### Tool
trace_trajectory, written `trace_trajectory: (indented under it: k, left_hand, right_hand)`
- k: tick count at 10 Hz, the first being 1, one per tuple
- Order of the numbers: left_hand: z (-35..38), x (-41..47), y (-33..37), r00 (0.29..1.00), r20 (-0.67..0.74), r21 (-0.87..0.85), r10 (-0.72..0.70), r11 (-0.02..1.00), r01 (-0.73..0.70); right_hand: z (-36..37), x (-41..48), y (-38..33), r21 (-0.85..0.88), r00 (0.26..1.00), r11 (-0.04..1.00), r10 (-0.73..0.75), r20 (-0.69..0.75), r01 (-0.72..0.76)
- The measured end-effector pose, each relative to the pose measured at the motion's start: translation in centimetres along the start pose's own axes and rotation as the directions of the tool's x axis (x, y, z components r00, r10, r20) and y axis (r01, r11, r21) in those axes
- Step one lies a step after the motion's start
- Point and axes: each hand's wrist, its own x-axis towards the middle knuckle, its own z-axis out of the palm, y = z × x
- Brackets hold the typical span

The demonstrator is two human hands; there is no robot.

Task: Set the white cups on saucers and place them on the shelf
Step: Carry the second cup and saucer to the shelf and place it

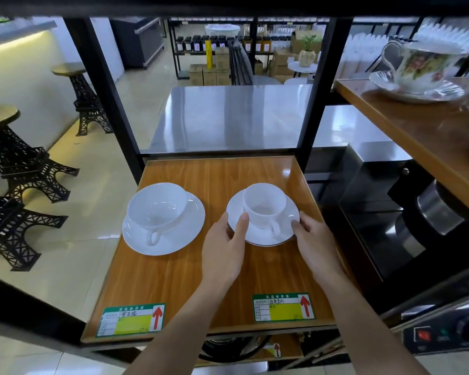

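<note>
Two white cups stand on white saucers on the wooden shelf [217, 282]. The wider cup [157, 209] sits on the plain saucer [184, 231] at the left, handle toward me. The smaller cup [264, 204] rests on a dark-rimmed saucer [263, 236] at the right. My left hand [226, 250] grips this saucer's left edge, thumb over the rim next to the cup. My right hand [313, 239] holds its right edge with the fingertips.
Two green and yellow price tags [132, 320] [282, 307] lie along the shelf's front edge. Black frame posts [106, 90] [318, 90] rise at the back corners. A floral cup and saucer [420, 69] sits on the higher shelf at the right. Tower-shaped stools [16, 158] stand on the left.
</note>
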Motion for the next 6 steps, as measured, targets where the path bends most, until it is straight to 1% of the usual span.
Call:
trace_trajectory:
  k: [1,2,3,4,5,6]
  left_hand:
    - [0.0,0.4,-0.1,0.998,0.035,0.052,-0.043,0.998,0.041]
    - [-0.1,0.4,0.1,0.997,0.064,0.114,-0.052,0.992,0.044]
    - [-0.2,0.5,0.2,0.998,0.049,0.175,-0.039,0.984,0.030]
    - [-0.3,0.7,0.3,0.994,0.077,0.174,-0.076,0.983,0.062]
    - [-0.3,0.7,0.3,0.994,0.083,0.173,-0.071,0.983,0.055]
    - [-1.1,0.6,0.7,0.998,0.061,0.143,-0.027,0.990,0.018]
  right_hand:
    - [-0.2,0.1,0.0,-0.030,0.999,1.000,-0.007,0.049,0.009]
    - [-0.5,0.2,-0.1,-0.034,0.996,0.999,-0.015,0.089,0.018]
    - [-0.7,0.6,-0.1,-0.057,0.990,0.998,-0.021,0.141,0.029]
    - [-0.8,0.6,-0.2,-0.081,0.984,0.996,-0.016,0.176,0.030]
    - [-0.6,0.5,0.0,-0.094,0.981,0.995,-0.027,0.191,0.046]
    - [-0.9,0.5,-0.4,-0.038,0.985,0.998,-0.042,0.165,0.049]
